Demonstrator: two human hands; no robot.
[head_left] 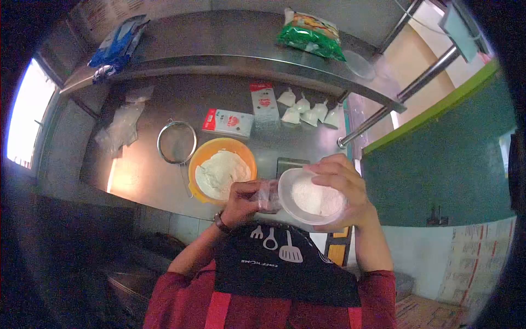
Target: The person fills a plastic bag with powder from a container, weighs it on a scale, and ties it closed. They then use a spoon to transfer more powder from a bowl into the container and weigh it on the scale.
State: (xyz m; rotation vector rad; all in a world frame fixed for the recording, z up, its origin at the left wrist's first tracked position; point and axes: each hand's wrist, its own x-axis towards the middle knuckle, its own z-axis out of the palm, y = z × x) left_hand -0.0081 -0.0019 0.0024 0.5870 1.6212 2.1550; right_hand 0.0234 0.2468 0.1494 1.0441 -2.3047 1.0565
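My right hand (344,183) grips a white round bowl (311,198) of white powder by its far rim and holds it above the counter's near edge. My left hand (245,198), with a watch on the wrist, pinches a small crumpled clear plastic bag (268,196) right against the bowl's left side. Just left of the hands, an orange bowl (222,169) with a heap of white flour stands on the steel counter (148,175).
A metal sieve (177,142) lies beside the orange bowl. Two red-and-white cartons (227,122) (264,102), several small white packets (309,111) and clear plastic bags (123,125) sit farther back. The shelf above holds a green bag (309,34) and a blue bag (118,46).
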